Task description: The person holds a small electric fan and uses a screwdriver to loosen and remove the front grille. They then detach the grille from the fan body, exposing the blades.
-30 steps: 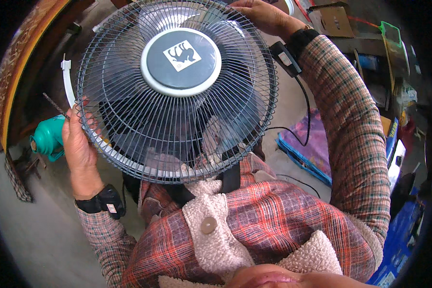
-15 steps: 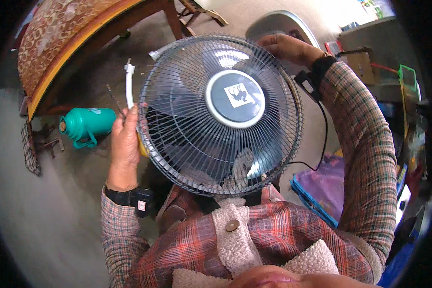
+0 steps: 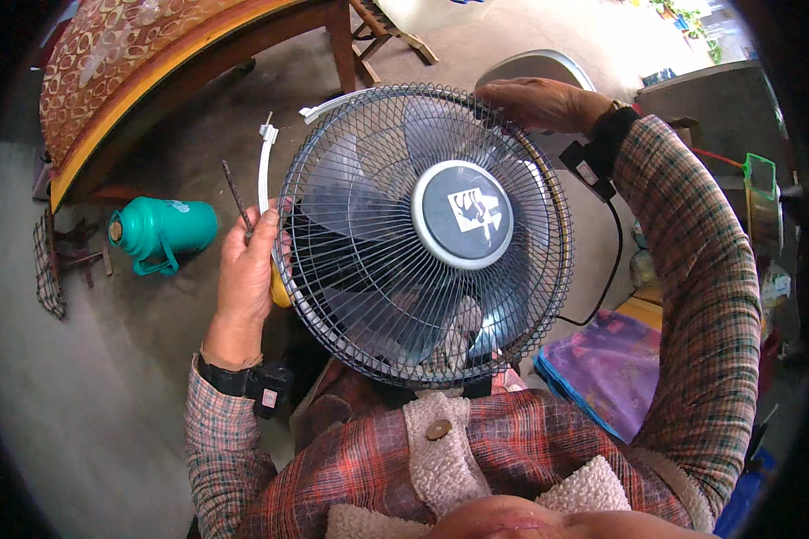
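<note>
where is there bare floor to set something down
Bare floor at lower left, bordered by the green flask and left sleeve, and beyond the fan, right of the wooden table. Crowded: the right side, with purple cloth and clutter; the fan fills the centre.

The caged fan head (image 3: pixel 449 216) is between the left grip (image 3: pixel 245 278), at its left rim, and the right grip (image 3: pixel 553 103), at its far right rim. Left of the fan, a vacuum flask (image 3: pixel 175 226) lies on the floor (image 3: pixel 108 395), before the table (image 3: pixel 144 72); a cloth (image 3: pixel 602 359) lies near right.
</note>
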The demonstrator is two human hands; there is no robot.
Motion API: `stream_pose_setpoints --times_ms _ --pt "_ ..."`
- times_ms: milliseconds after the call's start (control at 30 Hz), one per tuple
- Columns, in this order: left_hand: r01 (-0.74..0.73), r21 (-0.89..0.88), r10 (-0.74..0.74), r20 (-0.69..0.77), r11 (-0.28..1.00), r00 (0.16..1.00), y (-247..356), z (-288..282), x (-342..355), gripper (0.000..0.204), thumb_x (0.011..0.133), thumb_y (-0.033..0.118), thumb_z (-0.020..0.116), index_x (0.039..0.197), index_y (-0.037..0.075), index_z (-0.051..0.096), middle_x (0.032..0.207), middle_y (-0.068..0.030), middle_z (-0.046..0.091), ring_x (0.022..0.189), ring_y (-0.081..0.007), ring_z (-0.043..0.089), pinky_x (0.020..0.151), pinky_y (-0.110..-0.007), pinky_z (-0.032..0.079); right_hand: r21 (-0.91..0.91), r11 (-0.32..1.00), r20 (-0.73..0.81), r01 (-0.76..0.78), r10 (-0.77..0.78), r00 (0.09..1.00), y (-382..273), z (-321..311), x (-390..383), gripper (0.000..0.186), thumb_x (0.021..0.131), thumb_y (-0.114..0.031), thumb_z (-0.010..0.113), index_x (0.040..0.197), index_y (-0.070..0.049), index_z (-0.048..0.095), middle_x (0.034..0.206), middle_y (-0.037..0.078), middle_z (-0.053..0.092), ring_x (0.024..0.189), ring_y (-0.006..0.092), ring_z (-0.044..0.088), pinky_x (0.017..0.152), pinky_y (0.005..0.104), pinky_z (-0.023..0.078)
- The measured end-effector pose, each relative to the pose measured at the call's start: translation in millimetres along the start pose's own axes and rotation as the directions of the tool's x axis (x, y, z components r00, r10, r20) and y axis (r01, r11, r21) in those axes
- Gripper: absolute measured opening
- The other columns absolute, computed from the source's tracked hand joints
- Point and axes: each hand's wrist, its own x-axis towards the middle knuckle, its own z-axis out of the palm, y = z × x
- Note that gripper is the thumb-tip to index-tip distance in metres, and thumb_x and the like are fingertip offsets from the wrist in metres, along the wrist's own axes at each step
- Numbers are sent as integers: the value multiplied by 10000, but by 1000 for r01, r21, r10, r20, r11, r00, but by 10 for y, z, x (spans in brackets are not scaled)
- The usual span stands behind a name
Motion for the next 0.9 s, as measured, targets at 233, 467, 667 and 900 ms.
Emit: stream_pose_setpoints --times_ms 233,467,667,900 --pt "23 -8 -23 20 1000 1000 39 -22 -26 297 903 293 589 1095 67 593 702 38 507 587 -24 459 523 -165 394 -343 923 122 175 -141 982 3 -87 177 354 970 -128 383 1317 -81 433 1286 164 507 1099 256 570 962 382 455" --pt "-14 -12 14 1 1000 1000 29 -18 -8 306 897 298 601 1092 64 585 794 29 581 608 -30 469 557 -161 414 -248 968 19 38 -35 999 -71 5 367 412 988 -295 305 1313 -84 445 1263 151 518 1109 240 547 970 371 428" --pt "-6 56 5 20 998 1000 132 -23 -48 252 904 253 593 1060 56 600 858 28 592 675 -31 492 619 -182 439 -312 949 83 45 -20 996 -285 25 562 497 987 -417 252 1296 -86 457 1267 149 507 1169 263 491 1037 394 352" --pt "-58 39 55 62 998 997 159 -37 -64 283 920 248 563 1117 46 576 776 29 526 666 -36 487 571 -168 407 -225 974 109 0 25 994 -649 172 851 569 960 -492 312 1331 -79 435 1337 170 455 1237 322 437 1095 397 285"
